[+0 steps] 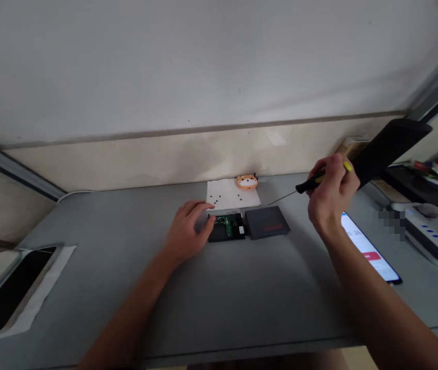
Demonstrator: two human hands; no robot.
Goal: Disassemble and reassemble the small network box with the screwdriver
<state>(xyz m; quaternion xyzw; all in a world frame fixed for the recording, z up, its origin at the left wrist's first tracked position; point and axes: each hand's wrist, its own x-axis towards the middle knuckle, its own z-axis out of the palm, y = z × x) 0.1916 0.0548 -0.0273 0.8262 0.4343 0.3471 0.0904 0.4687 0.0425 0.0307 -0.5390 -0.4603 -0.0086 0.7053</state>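
Note:
My left hand (188,226) rests on the grey table with fingers curled, its fingertips touching the left edge of an opened black device base that holds a green circuit board (227,226). Beside the base on the right lies the dark cover (267,222) with a red label. My right hand (330,198) is raised above the table, shut on a screwdriver (311,184) with a black and yellow handle. Its thin shaft points left and down toward the cover. Behind the device lies a white paper (231,195) with several small black screws.
An orange animal-shaped object (247,181) sits at the paper's back edge. A lit phone (369,252) lies to the right, beyond it a white power strip (435,236) with blue lights and a dark tilted panel (390,146). A dark recessed opening (6,293) is at the left.

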